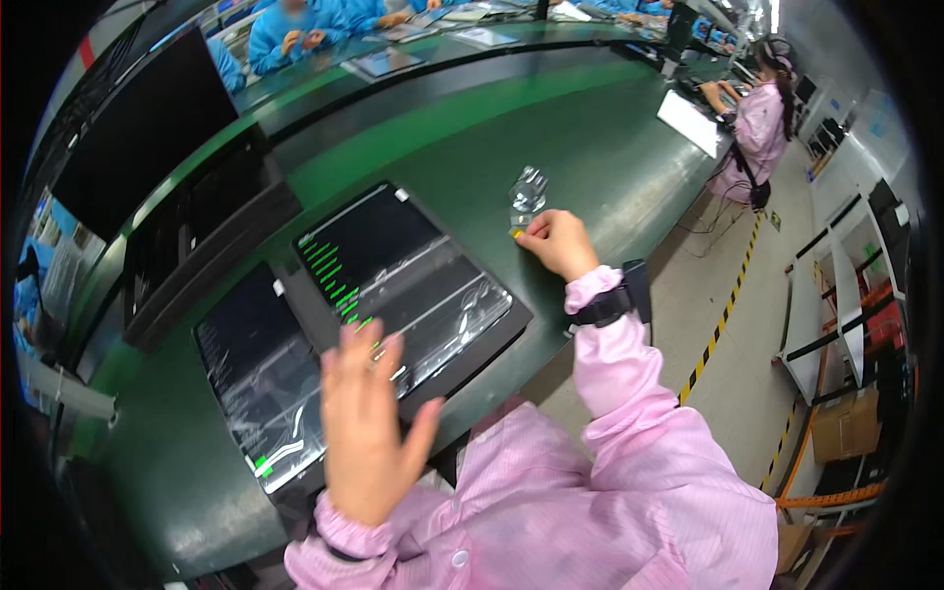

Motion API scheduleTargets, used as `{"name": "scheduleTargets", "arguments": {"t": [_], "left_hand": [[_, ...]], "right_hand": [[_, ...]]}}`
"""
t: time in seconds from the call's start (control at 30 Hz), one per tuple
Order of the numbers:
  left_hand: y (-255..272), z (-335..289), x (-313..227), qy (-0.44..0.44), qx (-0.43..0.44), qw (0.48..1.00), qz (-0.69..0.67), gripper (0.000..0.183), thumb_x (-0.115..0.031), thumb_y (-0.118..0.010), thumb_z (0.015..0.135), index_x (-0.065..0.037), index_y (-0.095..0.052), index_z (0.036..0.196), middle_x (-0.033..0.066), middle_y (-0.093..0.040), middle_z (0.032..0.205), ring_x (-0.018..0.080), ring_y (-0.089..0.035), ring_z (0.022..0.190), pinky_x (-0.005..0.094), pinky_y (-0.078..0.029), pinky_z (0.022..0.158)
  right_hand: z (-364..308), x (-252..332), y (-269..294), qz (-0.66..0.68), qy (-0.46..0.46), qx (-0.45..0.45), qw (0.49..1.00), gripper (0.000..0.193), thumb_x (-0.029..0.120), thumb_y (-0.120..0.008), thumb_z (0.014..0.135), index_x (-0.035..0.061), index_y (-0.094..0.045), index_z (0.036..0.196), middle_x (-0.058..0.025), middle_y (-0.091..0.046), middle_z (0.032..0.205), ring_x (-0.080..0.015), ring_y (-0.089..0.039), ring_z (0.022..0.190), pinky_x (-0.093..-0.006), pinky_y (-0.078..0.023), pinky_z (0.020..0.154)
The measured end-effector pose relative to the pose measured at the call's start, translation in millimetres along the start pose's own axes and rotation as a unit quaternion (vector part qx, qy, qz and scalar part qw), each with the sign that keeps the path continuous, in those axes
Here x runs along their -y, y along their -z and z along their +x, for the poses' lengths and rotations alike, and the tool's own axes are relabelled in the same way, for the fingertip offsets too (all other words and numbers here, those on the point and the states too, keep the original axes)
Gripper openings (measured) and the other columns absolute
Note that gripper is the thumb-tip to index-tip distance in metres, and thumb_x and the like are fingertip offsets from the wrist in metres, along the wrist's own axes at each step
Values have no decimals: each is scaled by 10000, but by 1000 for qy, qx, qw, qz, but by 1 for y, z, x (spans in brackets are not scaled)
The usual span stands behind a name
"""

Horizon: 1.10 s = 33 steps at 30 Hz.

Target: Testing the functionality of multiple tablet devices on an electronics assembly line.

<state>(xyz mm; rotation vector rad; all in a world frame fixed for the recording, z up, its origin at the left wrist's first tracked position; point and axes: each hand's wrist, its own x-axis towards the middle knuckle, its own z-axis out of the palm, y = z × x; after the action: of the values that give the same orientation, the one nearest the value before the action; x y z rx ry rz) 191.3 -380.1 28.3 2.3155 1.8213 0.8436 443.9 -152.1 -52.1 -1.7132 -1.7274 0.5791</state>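
Two flat dark screen panels covered in glossy clear film lie side by side on the green workbench: the left panel [258, 364] and the right panel [369, 236]. Green marks run down the right panel's left side. Over the near part of the panels is my left hand [369, 423], fingers stretched and thumb apart, holding nothing; I cannot tell whether its fingertips touch the film. To the right of the panels, the fingers of my right hand [562, 244] pinch a small yellow tab [516, 234] at the bench top. Crumpled clear film [529, 187] lies just beyond it.
A dark rack or tray [202, 241] and a large black panel [157, 138] stand at left. A white sheet [688, 123] lies at the bench's far right, near a co-worker in pink [762, 118]. Across the bench sit people in blue [295, 34]. Shelving [836, 295] stands right.
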Motion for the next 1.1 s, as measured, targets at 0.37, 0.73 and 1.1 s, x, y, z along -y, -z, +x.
{"name": "scheduleTargets", "arguments": {"t": [0.37, 0.73, 1.1], "left_hand": [[-82, 26, -6, -25, -22, 996, 78, 638, -341, -733, 844, 44, -536, 1314, 213, -538, 1379, 332, -494, 1319, 470, -355, 1108], [-80, -6, -11, -133, -95, 973, 163, 431, -295, -787, 812, -14, -698, 1125, 210, -675, 1166, 342, -651, 1126, 420, -546, 923], [-76, -2, -12, -128, -65, 984, 103, 485, -263, -815, 768, 9, -666, 1142, 239, -636, 1229, 366, -613, 1181, 450, -517, 973]], "right_hand": [[-134, 23, 50, 442, -79, 211, 868, 117, 76, -700, 904, 11, -604, 913, -32, -655, 755, -59, -579, 583, -202, -454, 499], [-177, 12, 41, 495, -187, 338, 778, 132, 7, -671, 902, 17, -552, 844, -99, -676, 730, -114, -615, 546, -238, -493, 490], [-174, 22, 27, 545, -191, 260, 774, 96, 23, -655, 919, -4, -577, 869, -111, -686, 763, -132, -634, 592, -256, -518, 543]]}}
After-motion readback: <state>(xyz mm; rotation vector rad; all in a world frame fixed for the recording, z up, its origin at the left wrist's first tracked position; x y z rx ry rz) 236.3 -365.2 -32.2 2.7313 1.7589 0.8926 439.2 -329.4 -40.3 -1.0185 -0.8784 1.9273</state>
